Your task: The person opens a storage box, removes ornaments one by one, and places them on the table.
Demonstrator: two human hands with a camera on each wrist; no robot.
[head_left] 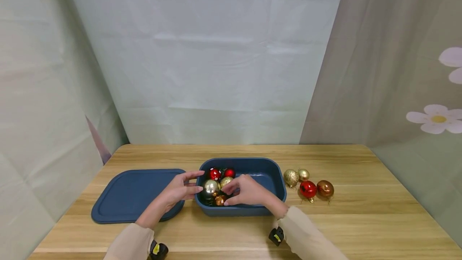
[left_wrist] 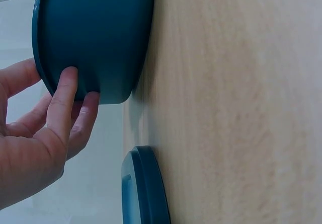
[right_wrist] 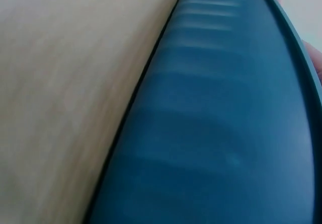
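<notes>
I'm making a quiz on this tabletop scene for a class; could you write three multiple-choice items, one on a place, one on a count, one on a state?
1. Where does the blue lid lie?
A. On the table to the left of the blue box
B. On top of the blue box
C. Leaning against the back curtain

2. How many ornament balls lie on the table to the right of the blue box?
A. One
B. Four
C. Seven

3. What is the state of the blue box?
A. Closed with its lid
B. Turned upside down
C. Open, with ornament balls inside

Answers:
1. A: the lid lies flat on the wood beside the box.
2. B: two gold balls, a red ball and a copper ball lie there.
3. C: balls show inside, where the left hand and right hand meet.
</notes>
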